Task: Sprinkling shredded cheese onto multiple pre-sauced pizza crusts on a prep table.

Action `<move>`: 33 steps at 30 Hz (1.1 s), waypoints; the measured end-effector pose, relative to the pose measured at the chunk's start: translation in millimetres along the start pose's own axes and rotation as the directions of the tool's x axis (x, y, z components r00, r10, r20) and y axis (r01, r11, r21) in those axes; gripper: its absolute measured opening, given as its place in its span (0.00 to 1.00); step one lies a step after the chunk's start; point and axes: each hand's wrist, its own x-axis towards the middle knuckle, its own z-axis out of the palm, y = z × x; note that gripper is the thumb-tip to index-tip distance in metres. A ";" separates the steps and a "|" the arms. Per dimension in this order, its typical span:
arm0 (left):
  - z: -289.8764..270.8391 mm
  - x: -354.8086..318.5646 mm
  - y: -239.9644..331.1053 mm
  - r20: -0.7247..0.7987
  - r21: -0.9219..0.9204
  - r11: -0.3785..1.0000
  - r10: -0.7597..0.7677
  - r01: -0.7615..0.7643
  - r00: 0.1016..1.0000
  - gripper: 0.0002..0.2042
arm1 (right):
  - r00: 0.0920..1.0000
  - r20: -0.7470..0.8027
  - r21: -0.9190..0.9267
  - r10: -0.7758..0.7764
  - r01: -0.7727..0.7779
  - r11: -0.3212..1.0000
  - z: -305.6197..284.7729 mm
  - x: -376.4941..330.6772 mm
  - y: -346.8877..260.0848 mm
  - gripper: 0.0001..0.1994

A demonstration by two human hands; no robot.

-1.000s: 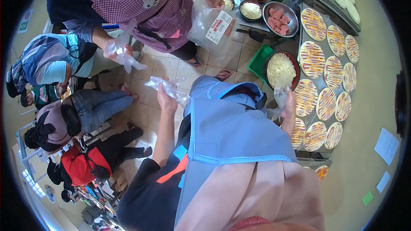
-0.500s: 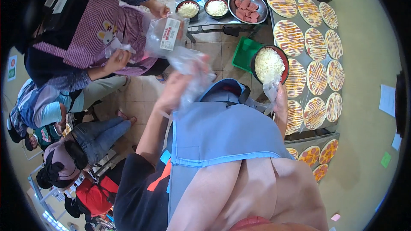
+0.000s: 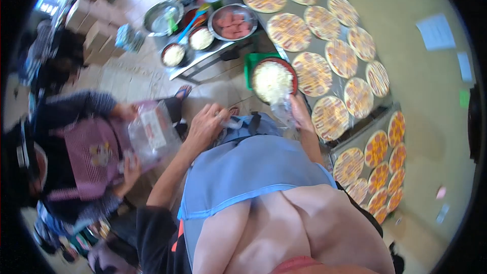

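The round bowl [image 3: 293, 77] near the middle looked smooth and a bit shiny, and the white shreds [image 3: 273, 80] in it looked rough and crumbly. Beside its lower edge, the thin plastic [image 3: 280, 110] was see-through, crinkly and glossy. The green tub [image 3: 248, 71] looked like plastic. At upper left, the surface [image 3: 194, 60] was shiny metal, and so was the meat bowl [image 3: 248, 15]. The blue apron [image 3: 238, 165] was flat, matt cloth. At left, the clear bag [image 3: 139, 139] was shiny plastic. At upper right, the white sheet [image 3: 435, 33] looked like matt paper.
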 end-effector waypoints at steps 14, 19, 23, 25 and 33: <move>-56.7 23.8 -11.9 0.703 -0.564 0.688 0.110 0.457 0.702 0.19 | 0.986 -0.168 0.219 0.024 0.013 0.976 15.5 -41.7 -16.9 0.17; -32.2 30.1 -23.4 0.597 -0.278 0.949 0.049 0.149 0.801 0.17 | 0.970 -0.239 0.181 0.043 0.001 0.984 12.8 -47.3 -15.6 0.19; -12.0 30.3 -19.3 0.405 -0.381 0.924 0.152 0.015 0.901 0.26 | 0.958 -0.281 0.194 0.065 -0.009 0.981 9.8 -46.4 -6.3 0.15; -8.4 31.3 -17.7 0.196 -0.184 0.970 0.193 -0.157 0.961 0.38 | 0.967 -0.248 0.240 0.063 -0.002 0.971 9.3 -47.2 -5.2 0.17; 39.6 63.1 -22.9 0.253 0.319 0.935 0.071 -0.152 0.965 0.36 | 0.959 -0.267 0.179 0.090 -0.042 0.983 19.3 -58.1 -28.9 0.19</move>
